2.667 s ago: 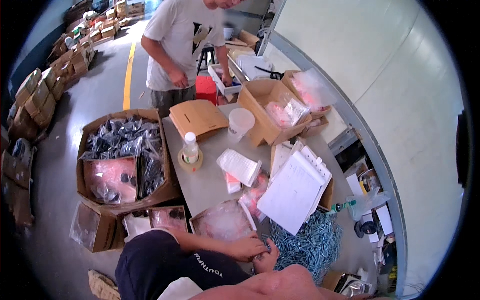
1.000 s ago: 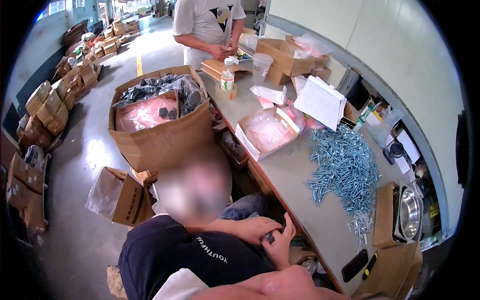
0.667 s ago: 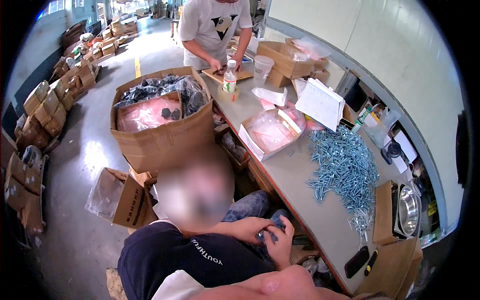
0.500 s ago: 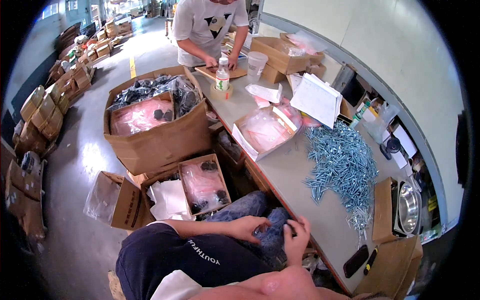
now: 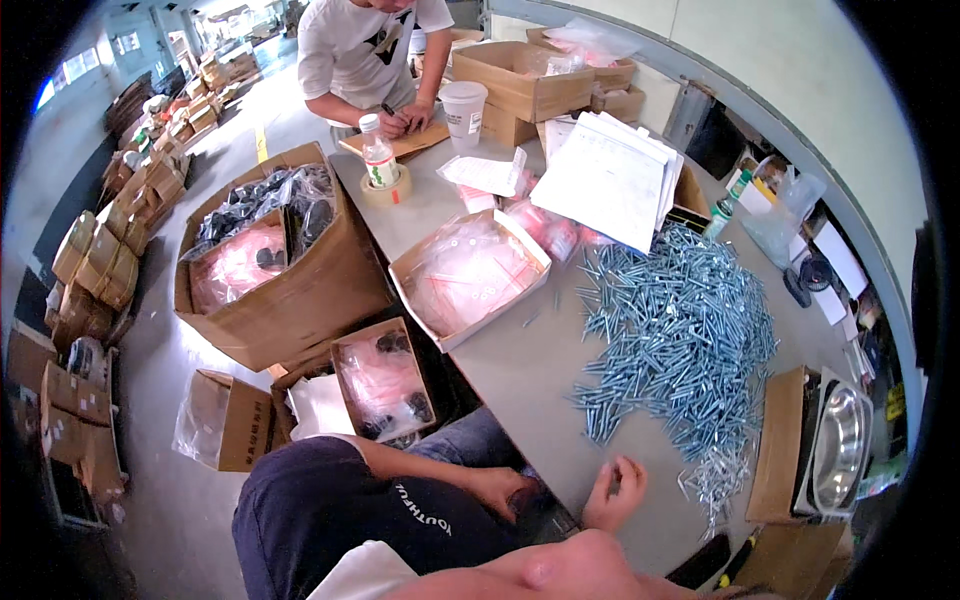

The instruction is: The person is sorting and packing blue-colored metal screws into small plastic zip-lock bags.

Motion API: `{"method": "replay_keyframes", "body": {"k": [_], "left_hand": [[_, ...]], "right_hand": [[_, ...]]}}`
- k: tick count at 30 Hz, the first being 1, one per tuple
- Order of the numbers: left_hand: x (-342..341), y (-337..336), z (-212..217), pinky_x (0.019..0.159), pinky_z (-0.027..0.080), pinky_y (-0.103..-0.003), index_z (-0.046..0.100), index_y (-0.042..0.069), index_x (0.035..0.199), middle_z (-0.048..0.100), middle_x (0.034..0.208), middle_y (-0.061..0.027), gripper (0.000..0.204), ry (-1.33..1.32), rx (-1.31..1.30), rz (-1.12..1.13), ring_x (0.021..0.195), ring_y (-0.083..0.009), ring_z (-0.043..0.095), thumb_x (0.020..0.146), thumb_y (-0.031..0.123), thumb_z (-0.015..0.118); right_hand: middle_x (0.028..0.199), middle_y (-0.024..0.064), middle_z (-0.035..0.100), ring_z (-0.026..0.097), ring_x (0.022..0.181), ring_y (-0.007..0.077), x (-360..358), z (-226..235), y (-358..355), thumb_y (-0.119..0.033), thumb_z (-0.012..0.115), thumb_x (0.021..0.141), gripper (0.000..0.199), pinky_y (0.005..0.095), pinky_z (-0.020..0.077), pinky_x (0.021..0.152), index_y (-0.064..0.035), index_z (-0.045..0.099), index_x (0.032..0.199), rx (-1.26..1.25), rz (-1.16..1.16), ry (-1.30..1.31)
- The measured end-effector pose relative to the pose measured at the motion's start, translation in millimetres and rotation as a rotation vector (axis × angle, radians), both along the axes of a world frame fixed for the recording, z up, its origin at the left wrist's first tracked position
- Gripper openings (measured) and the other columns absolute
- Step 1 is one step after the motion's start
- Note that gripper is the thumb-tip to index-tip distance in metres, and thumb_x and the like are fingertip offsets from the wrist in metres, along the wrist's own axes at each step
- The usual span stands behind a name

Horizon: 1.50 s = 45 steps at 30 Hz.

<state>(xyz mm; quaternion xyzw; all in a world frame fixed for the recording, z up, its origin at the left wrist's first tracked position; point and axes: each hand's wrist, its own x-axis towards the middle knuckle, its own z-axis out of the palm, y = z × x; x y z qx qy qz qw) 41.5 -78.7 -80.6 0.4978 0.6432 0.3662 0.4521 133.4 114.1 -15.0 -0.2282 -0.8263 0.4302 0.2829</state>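
Note:
My left hand hangs over my lap beside the table edge, its fingers bent down into shadow, so what they hold, if anything, is hidden. Above the table's near edge is my right hand, fingers loosely curled and apart, with nothing visible between them. A large heap of bluish metal screws lies on the grey table, just beyond the right hand. Smaller silvery-white pieces spread at its near end. Left of the heap stands an open white box holding clear bags with pinkish contents.
A large carton of bagged parts and a smaller box stand left of the table. Across it, a person holds a pen over cardboard. A bottle, tape roll, cup and papers occupy the far side.
My view has shifted toward the table. My right hand has moved from above my lap to over the table's edge, while my left hand has dropped lower. The other person now has a pen on the cardboard.

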Motion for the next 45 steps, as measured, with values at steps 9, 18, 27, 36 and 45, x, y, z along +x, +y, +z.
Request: {"method": "replay_keyframes", "body": {"k": [9,18,27,36,45], "left_hand": [[4,40,-59,0.101,0.035,-0.045,0.028,0.002,0.139,0.040,0.135,-0.0241,0.095,-0.036,0.027,-0.310,0.121,-0.0386,0.042,0.067,0.044,0.074],[-29,4,-37,0.096,0.040,-0.045,0.029,0.002,0.138,0.046,0.128,-0.0231,0.094,-0.160,-0.043,-0.340,0.116,-0.0371,0.047,0.067,0.044,0.075],[-96,-83,20,0.074,0.047,-0.037,0.042,0.004,0.125,0.058,0.093,-0.0109,0.067,-0.310,0.169,-0.099,0.084,-0.0241,0.057,0.071,0.025,0.076],[-348,-132,200,0.069,0.047,-0.031,0.005,0.004,0.143,0.058,0.083,-0.0066,0.096,-0.176,0.526,0.856,0.076,-0.0173,0.057,0.072,0.006,0.069],[-490,-124,194,0.060,0.048,-0.032,0.006,0.009,0.145,0.056,0.096,-0.0100,0.099,-0.387,0.754,1.478,0.073,-0.0162,0.054,0.070,0.000,0.070]], "right_hand": [[0.098,0.0185,0.054,0.053,0.091,0.0342,0,-14,2,-0.008,0.063,0.078,0.021,0.0389,0.0449,0.078,0.0017,0.060,0.096,0.104,-0.035,0.042],[0.103,0.0125,0.053,0.052,0.077,0.0185,21,-78,53,-0.010,0.068,0.078,0.024,0.0323,0.0433,0.070,-0.0049,0.061,0.100,0.214,-0.026,-0.016],[0.091,0.0150,0.058,0.054,0.079,0.0284,18,-80,61,-0.013,0.068,0.079,0.023,0.0401,0.0434,0.078,-0.0048,0.060,0.100,0.421,-0.070,-0.031],[0.093,0.0217,0.059,0.056,0.084,0.0360,9,-30,25,-0.013,0.065,0.082,0.022,0.0423,0.0465,0.077,0.0026,0.061,0.097,0.440,-0.156,-0.183],[0.091,0.0252,0.058,0.054,0.080,0.0406,106,-218,121,-0.020,0.062,0.085,0.026,0.0461,0.0453,0.075,0.0034,0.064,0.097,1.029,0.029,-0.375]]}}
